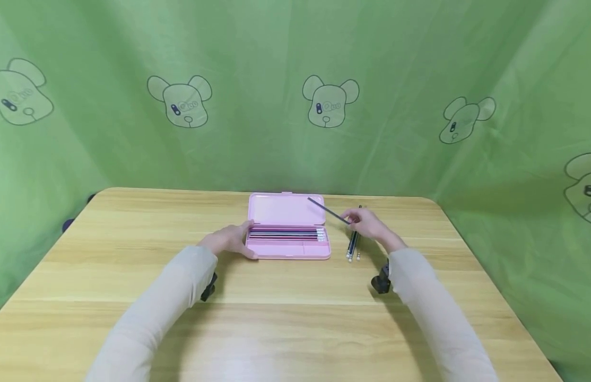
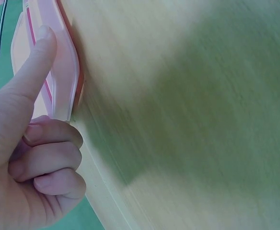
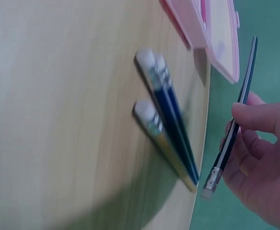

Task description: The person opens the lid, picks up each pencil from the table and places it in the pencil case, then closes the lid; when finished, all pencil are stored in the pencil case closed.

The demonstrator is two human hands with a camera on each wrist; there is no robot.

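Observation:
An open pink pencil case (image 1: pixel 288 233) lies mid-table with several dark pencils (image 1: pixel 286 234) in its tray. My left hand (image 1: pixel 231 240) rests against the case's left end (image 2: pixel 65 72), index finger (image 2: pixel 32 72) laid along the rim and the other fingers curled. My right hand (image 1: pixel 367 223) pinches a dark pencil (image 1: pixel 328 210) lifted off the table, its tip over the lid's right corner. In the right wrist view this pencil (image 3: pixel 233 129) shows a metal ferrule and eraser near the palm. Loose pencils (image 1: pixel 354 245) lie on the table under the right hand, and also show in the wrist view (image 3: pixel 166 129).
The wooden table (image 1: pixel 286 307) has rounded corners. A green curtain (image 1: pixel 295 95) with bear prints hangs close behind and on both sides. Dark wrist mounts (image 1: pixel 380 281) sit under both sleeves.

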